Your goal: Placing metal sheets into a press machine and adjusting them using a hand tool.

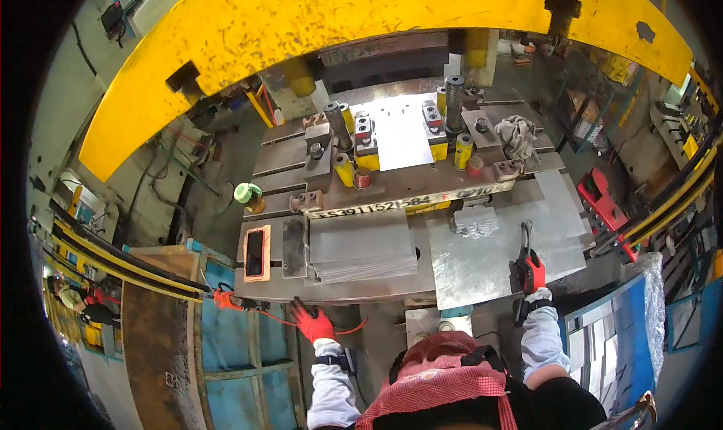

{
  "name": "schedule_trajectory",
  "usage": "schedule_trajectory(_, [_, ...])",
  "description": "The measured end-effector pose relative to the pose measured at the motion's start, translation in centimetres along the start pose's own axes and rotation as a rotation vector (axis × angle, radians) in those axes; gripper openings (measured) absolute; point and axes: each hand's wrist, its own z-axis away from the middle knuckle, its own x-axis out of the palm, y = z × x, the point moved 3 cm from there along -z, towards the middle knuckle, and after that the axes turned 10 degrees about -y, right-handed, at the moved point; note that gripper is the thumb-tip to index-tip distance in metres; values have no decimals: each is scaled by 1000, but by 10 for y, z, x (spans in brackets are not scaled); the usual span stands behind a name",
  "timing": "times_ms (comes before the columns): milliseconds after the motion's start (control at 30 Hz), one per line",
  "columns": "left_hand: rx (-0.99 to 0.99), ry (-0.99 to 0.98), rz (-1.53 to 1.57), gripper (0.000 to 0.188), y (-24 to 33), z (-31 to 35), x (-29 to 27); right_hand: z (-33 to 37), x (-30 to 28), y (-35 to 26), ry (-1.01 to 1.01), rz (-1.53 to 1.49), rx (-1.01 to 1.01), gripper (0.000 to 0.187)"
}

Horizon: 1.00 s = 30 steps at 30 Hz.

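My right hand (534, 272), in a red glove, is closed round the handle of a dark hand tool with a rounded metal end (526, 228); its exact kind is not clear. The tool lies over a large grey metal sheet (489, 268) on the press table. At the table's front edge, my left hand (314, 323) has its gloved fingers spread and holds nothing. A red cord (275, 317) passes close by it. Between my hands, farther in, sits a stack of metal sheets (361, 242). Beyond it, a bright sheet (404, 132) lies in the die between the guide posts.
A yellow press beam (361, 8) arches over the far side. A phone (256, 252) lies left of the stack, near a green-capped bottle (245, 194). A grey rag (517, 135) rests at the die's right. Yellow-and-black bars (124, 260) flank the table, and a red box-like unit (601, 198) stands right.
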Motion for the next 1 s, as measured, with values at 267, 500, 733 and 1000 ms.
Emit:
schedule_trajectory(267, [99, -419, -443, 60, -10, -6, 34, -12, -17, 19, 13, 15, 26, 22])
schedule_trajectory(500, [82, -470, -457, 58, -10, -10, 30, -4, -9, 13, -5, -36, 36, 18])
schedule_trajectory(733, [66, -473, -483, 58, -12, -10, 30, 5, 5, 1, -19, -194, 59, 14])
schedule_trajectory(1000, [78, -433, -485, 57, -16, -12, 35, 7, 2, -1, 20, -114, 77, 14])
